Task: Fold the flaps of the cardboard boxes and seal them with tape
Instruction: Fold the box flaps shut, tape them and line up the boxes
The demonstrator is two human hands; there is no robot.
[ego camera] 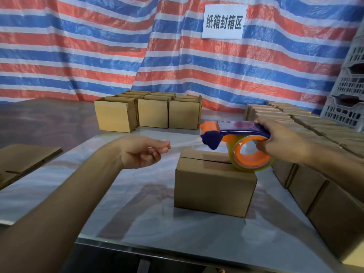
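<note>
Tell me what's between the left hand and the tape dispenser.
A strip of clear tape, pinched by the left hand, running to the tape dispenser; head view.

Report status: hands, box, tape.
Left hand pinches tape. Right hand grips dispenser over box. Flaps folded, seam untaped. No obstruction seen.

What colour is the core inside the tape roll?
Orange: the core of the tape roll, seen clearly in the head view.
</note>
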